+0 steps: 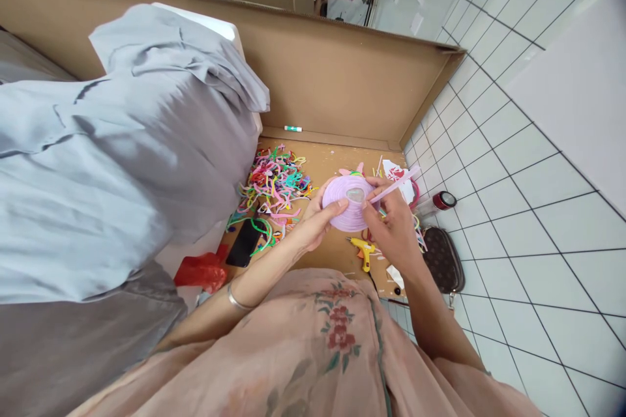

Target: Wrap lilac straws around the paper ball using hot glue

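A round lilac coil (339,216), wound in rings around a pale greyish centre, is held up over the cardboard work surface. My left hand (317,218) grips it from the left, thumb on its face. On the other side, my right hand (391,221) pinches a lilac strip (398,184) that looks like a pipe cleaner, against the coil's edge. The strip's free end sticks out to the upper right. Just below the coil lies a yellow glue gun (363,251). Small pink and green pieces (356,170) show behind the coil, partly hidden.
Many coloured pipe cleaner pieces (276,179) lie heaped at the left, near a black phone (244,242) and red plastic (203,272). A glue stick (293,129) rests by the cardboard wall (342,78). At right are a red-capped bottle (444,201) and brown pouch (444,260). Grey cloth (122,143) fills the left.
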`<state>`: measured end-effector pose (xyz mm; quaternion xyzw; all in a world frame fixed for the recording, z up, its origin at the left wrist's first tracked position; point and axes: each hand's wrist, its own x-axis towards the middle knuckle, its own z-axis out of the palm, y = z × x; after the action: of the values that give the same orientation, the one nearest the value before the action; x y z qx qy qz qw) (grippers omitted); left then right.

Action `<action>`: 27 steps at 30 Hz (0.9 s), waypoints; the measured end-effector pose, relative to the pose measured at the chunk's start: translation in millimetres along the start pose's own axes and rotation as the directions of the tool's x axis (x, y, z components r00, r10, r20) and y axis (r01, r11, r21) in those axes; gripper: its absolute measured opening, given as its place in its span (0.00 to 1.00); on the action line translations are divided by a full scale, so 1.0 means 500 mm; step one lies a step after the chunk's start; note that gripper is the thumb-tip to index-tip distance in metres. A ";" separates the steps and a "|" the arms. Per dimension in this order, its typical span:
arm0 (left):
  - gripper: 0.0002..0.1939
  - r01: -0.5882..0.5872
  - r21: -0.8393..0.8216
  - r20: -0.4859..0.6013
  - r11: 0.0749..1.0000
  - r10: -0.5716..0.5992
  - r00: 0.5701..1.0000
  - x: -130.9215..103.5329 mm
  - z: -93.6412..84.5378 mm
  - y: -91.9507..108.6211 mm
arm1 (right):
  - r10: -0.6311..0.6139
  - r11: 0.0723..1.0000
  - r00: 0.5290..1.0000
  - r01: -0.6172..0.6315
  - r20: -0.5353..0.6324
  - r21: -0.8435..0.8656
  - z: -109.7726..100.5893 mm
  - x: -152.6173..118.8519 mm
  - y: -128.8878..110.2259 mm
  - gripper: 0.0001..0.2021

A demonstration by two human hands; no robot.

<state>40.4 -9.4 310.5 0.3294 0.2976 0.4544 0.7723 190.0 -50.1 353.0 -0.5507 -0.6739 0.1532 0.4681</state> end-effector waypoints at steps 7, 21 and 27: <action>0.47 0.002 -0.020 0.003 1.000 -0.002 1.000 0.005 0.000 -0.004 | 0.028 1.000 1.000 -0.028 0.010 0.004 -0.002 0.002 -0.004 0.01; 0.45 0.029 -0.020 -0.031 0.999 -0.030 0.999 0.011 -0.002 -0.006 | 0.022 0.999 0.997 -0.024 0.071 0.037 -0.010 0.004 0.006 0.03; 0.44 0.028 -0.007 -0.043 1.000 -0.028 0.999 0.011 -0.006 -0.004 | 0.035 0.999 0.988 -0.038 0.148 0.019 -0.020 0.007 0.010 0.05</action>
<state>41.6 -4.3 306.3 0.3127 0.3172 0.4515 0.7731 201.0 -48.3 356.0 -0.5450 -0.6947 0.2093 0.4202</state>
